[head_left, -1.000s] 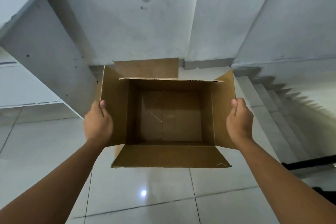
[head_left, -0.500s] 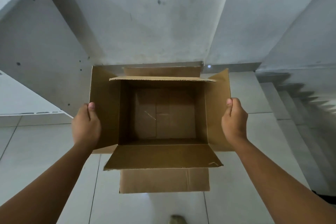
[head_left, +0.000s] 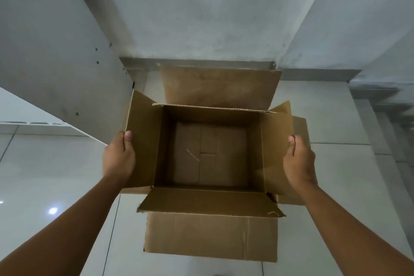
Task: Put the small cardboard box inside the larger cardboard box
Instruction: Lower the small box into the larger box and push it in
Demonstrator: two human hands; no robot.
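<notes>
**Small box held over larger box, lowering step**

Glossy tiled floor (head_left: 56, 175) under a concrete stair, grey walls behind. Nearest the camera, a flap of the larger cardboard box (head_left: 210, 236) sticks out below the held one; more of its flaps show on the right and at the far side, so it sits on the floor directly beneath, mostly hidden. Above it, the small cardboard box (head_left: 210, 154) is open, empty, flaps splayed, roughly level. Left hand (head_left: 118, 159) grips its left side flap, thumb on the inner face; right hand (head_left: 299, 163) clamps the right flap the same way. Both hands are closed on cardboard, fingers behind and unseen.

Step in hand: aligning and lowering the small box into the larger one. Whether its base has already entered the opening is hard to tell, since the held box covers the opening.

Next move likely calls for keeping it square to the opening, lowering straight down, and letting go once it seats, watching that the lower flaps don't fold in under it.
</notes>
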